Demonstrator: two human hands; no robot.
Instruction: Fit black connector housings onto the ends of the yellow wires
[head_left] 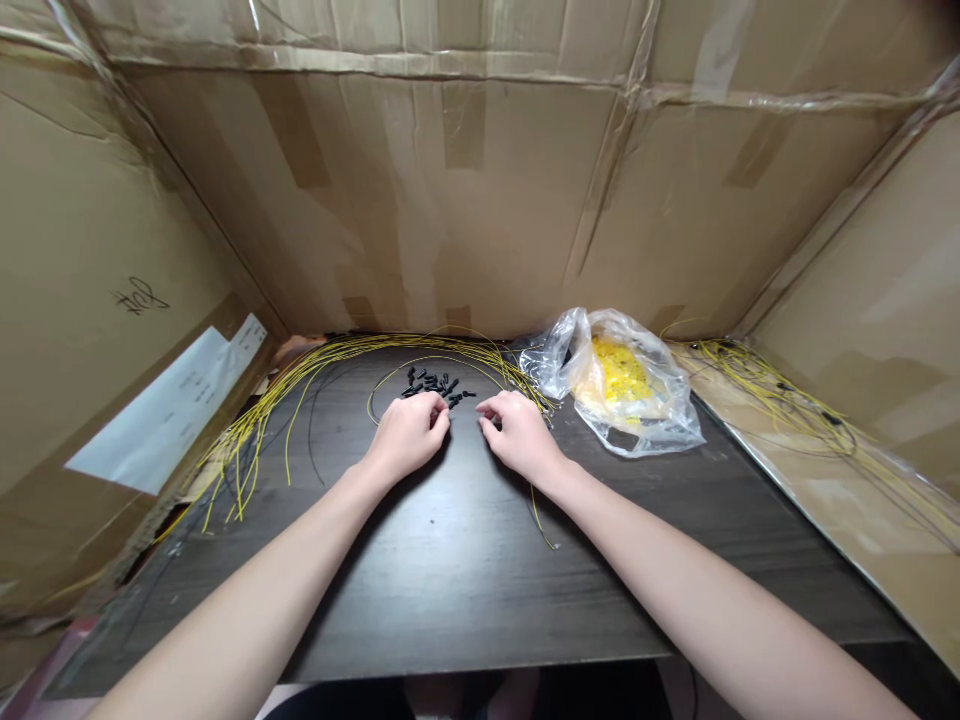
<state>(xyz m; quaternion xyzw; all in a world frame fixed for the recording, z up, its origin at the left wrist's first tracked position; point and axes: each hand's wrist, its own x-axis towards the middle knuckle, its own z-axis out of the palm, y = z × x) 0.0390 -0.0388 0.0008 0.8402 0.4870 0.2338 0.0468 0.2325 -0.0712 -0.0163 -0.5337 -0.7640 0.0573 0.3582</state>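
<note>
Left hand [409,430]: curls narrow beside the black pieces [427,381]; cannot tell whether anything is pinched.
Right hand [517,430]: bends with thumb near forefinger, apart from left hand; grip contents unclear.
Black pieces: lie in a loose cluster on the dark tabletop [442,580], mostly beyond left hand.
Yellow wires [330,350]: arc along the far side, from left edge to behind right hand.
Clear bag [675,420]: sits right of right hand, holds yellow bits [621,368].
</note>
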